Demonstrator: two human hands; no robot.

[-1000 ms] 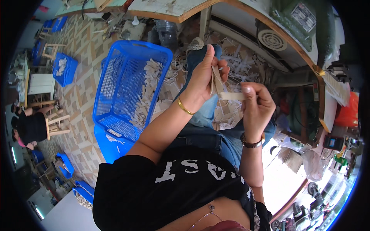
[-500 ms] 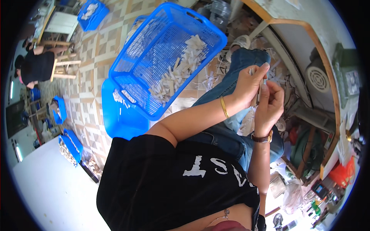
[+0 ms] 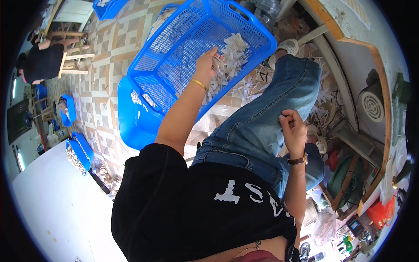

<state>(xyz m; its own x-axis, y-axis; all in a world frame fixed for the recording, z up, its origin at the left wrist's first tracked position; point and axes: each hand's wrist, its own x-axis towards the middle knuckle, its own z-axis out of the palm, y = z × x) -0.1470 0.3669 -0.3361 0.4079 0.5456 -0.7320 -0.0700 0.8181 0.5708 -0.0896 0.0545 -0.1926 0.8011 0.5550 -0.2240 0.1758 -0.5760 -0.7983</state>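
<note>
My left hand (image 3: 207, 65) is inside the blue mesh basket (image 3: 150, 50), with a gold bangle on its wrist. Its fingers are curled at the heap of pale flat strips (image 3: 235, 50), and a strip or two seem to lie between thumb and fingers. Part of the grip is hidden by the hand itself. Above the thigh of my jeans (image 3: 262, 115), my right hand (image 3: 294, 131) has its fingers bent and the thumb close to the index finger. Whatever it may hold is too small to make out. A brown-strapped watch (image 3: 298, 160) circles that wrist.
A solid blue bin (image 3: 131, 126) stands under the basket's near end. On my right is a wood-edged workbench (image 3: 347, 37) with a motor (image 3: 372, 102) below. Scraps litter the tiled floor (image 3: 102, 56). Another person (image 3: 43, 63) sits at the far left, and a white surface (image 3: 48, 205) lies lower left.
My left hand has parted from the right and swung left into the basket. My right hand has dropped slightly nearer to me. The view has shifted a little.
</note>
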